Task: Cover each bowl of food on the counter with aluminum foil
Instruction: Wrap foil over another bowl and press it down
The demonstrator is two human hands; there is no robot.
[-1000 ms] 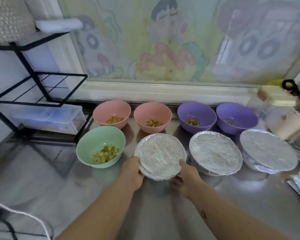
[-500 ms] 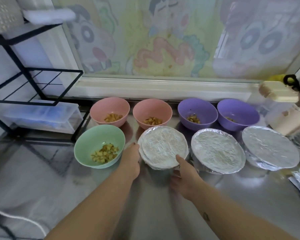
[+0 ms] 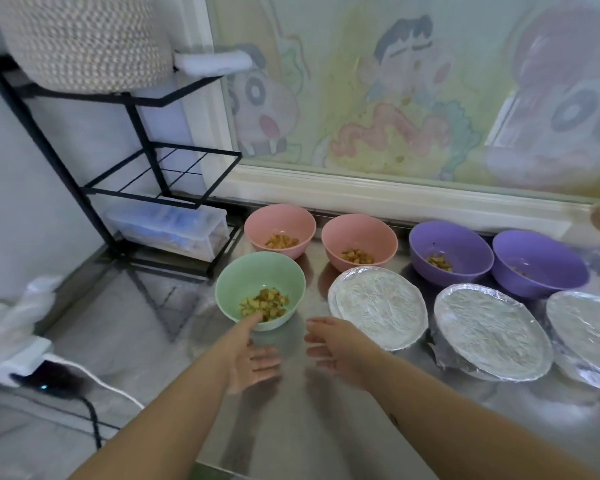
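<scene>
Head view: green bowl (image 3: 261,282) holds chopped food (image 3: 264,304); three foil-covered bowls (image 3: 378,308) beside.

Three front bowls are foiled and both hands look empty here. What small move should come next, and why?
Probably fetch a fresh foil sheet for the mint-green plastic bowl. It holds food, sits uncovered left of the nearest foil-covered bowl, and is closest to the open, empty left hand and right hand. No loose foil shows in view.

Bare left hand (image 3: 253,358) and right hand (image 3: 333,351), bare forearms, small dark mark (image 3: 394,419) on the right forearm.
</scene>
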